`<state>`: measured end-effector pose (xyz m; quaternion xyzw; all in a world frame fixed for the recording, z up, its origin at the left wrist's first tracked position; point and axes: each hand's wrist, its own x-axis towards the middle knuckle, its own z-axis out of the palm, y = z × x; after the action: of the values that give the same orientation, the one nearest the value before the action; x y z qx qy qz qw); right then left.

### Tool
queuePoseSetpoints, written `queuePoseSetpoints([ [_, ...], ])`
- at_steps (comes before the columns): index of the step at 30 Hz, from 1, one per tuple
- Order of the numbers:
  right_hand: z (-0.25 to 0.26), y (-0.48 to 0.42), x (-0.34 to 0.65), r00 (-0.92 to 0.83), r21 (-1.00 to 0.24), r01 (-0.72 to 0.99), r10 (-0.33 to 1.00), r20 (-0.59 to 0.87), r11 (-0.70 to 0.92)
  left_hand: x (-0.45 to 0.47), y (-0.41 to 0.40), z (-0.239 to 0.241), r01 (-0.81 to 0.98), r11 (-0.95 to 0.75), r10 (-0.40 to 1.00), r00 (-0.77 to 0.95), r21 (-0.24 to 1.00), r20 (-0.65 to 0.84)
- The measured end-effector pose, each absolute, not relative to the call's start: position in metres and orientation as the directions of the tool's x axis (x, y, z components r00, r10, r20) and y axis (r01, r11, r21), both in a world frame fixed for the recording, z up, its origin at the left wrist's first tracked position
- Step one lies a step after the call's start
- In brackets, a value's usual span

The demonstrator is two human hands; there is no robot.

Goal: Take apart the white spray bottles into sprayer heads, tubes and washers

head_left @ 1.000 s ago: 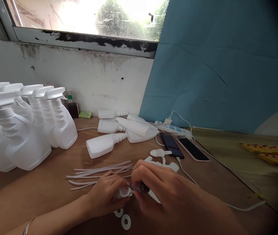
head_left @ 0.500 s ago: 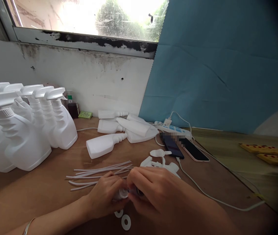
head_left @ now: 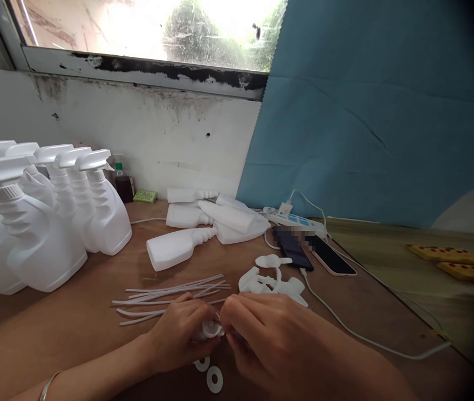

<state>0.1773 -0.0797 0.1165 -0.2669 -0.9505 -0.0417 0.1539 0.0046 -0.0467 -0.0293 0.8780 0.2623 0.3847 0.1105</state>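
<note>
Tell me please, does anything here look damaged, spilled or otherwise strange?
The window frame looks damaged: ragged black patches break its pale surface. The wall just below has dark stains. I see no spill on the table.

Slim silvery left-arm bangle (head_left: 48,385)

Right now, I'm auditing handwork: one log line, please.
left hand: holds white part | right hand: beside it, grip hidden | near: white rings, thin tubes
</note>
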Motion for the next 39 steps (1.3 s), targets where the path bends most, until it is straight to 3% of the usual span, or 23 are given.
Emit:
queuePoseSetpoints([
  [12, 0.126, -0.081, 0.183, -0.731, -0.153, 0.563, 0.576, 0.366, 0.812, 0.004, -0.048, -0.023, 0.393, -0.823, 0.568, 0.581, 0.411, 0.583],
  [39, 0.130, -0.086, 0.179, -0.757, -0.107, 0.591, 0.595, 0.270, 0.800, 0.005, -0.048, -0.023, 0.376, -0.842, 0.539, 0.591, 0.387, 0.600],
])
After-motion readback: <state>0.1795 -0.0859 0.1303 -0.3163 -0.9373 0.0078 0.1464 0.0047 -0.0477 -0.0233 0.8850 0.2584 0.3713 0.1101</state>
